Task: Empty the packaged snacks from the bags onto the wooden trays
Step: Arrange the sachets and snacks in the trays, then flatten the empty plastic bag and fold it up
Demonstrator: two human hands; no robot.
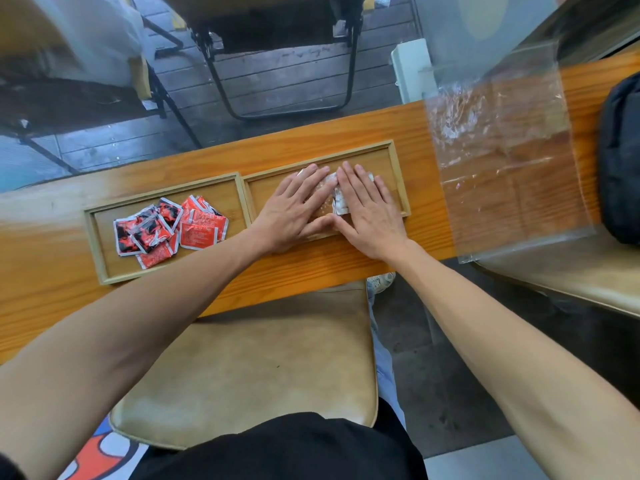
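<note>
Packaged snacks in red and black wrappers (pixel 166 226) lie heaped in the left wooden tray (pixel 104 271) on the bench (pixel 52 299). In the right wooden tray (pixel 391 157), pale snack packets (pixel 330 199) sit under 2 flat hands: the left hand (pixel 294 209) and right hand (pixel 370 213) press on them with straight fingers, neither grip closed round anything. A clear empty bag (pixel 502 161) lies on the bench at right, beside a black bag (pixel 620 161).

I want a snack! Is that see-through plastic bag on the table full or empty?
Empty. The clear plastic bag lies flat on the long wooden table, and only wood grain shows through it.
</note>
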